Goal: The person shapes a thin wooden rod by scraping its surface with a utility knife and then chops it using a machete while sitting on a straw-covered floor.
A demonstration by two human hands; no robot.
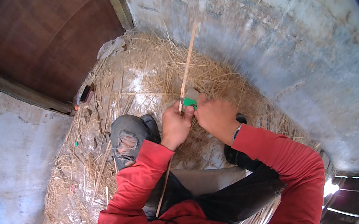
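Observation:
A long, thin pale wooden strip [189, 61] runs up and away from my left hand [175, 127], whose fingers are wrapped round it. Its lower part comes out below the hand and passes down across my lap. My right hand [217, 117] is closed on a small green tool [190, 103], held against the strip right beside the left thumb. The tool's working edge is too small and hidden to make out. Both hands nearly touch in front of my crossed legs.
Loose straw and shavings [158, 51] cover the floor around me. A rough plastered wall [277, 31] rises at the right, a brown door panel [52, 38] at the upper left. A dark small object [85, 93] and a green cap [76, 144] lie at the left.

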